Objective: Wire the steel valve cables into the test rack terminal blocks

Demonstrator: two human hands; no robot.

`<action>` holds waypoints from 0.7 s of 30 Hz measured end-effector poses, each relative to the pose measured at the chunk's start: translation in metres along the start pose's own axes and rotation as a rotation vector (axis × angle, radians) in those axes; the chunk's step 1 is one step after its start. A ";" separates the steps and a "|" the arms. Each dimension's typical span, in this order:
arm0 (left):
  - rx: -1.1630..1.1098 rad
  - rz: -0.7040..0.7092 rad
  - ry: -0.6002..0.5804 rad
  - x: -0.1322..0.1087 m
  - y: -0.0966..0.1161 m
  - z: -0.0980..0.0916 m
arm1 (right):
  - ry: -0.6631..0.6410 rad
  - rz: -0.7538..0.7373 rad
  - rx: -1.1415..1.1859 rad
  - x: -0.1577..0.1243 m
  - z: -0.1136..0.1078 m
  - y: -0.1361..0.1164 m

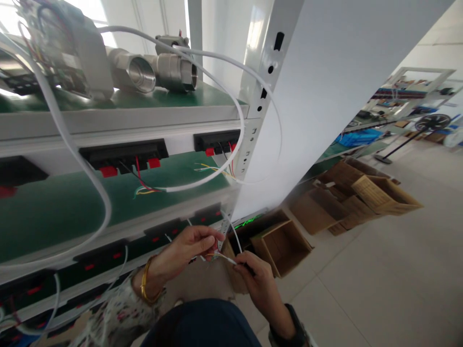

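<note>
My left hand (190, 246) is low in the middle, its fingers pinched at the end of the thin coloured wires (219, 255). A small reddish piece (211, 251) shows under these fingers; its kind is unclear. Just to the right, my right hand (258, 279) is closed on the white cable (237, 236), near where the wires leave its sheath. Something dark (249, 269) shows at the right fingers, mostly hidden. The cable rises from the right hand toward a lower row of black terminal blocks (208, 212) with red tabs.
Above stands a green shelf (213, 96) with metal valves (173, 70) and looping white cables (104, 202). A black terminal block (125, 154) with red tabs sits on its edge. A metal post (260, 86) rises right of it. Cardboard boxes (289, 243) and a fan (432, 123) stand rightward.
</note>
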State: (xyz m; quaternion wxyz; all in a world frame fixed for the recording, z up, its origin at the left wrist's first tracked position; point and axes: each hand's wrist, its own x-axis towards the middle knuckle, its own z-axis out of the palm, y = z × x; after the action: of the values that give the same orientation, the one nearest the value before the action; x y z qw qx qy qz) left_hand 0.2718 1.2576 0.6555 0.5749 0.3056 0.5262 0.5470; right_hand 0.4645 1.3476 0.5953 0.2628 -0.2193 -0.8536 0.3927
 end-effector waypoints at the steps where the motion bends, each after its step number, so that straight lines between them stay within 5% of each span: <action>1: 0.028 0.003 -0.016 0.001 -0.001 -0.001 | -0.010 0.003 0.003 0.000 -0.002 0.002; 6: 0.225 0.063 0.098 0.010 -0.010 0.009 | -0.002 0.123 0.092 -0.002 0.002 0.003; 13: 0.551 0.215 0.246 0.013 -0.018 0.039 | 0.277 0.153 0.161 0.012 0.028 -0.019; 21: 0.642 0.244 0.286 0.009 -0.003 0.038 | 0.193 0.233 0.413 0.018 0.043 -0.031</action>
State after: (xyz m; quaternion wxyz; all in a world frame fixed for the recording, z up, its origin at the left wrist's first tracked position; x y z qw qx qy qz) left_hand 0.3066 1.2739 0.6603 0.3010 0.4515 0.7057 0.4557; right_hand 0.4195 1.3159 0.6005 0.3353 -0.2943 -0.6953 0.5635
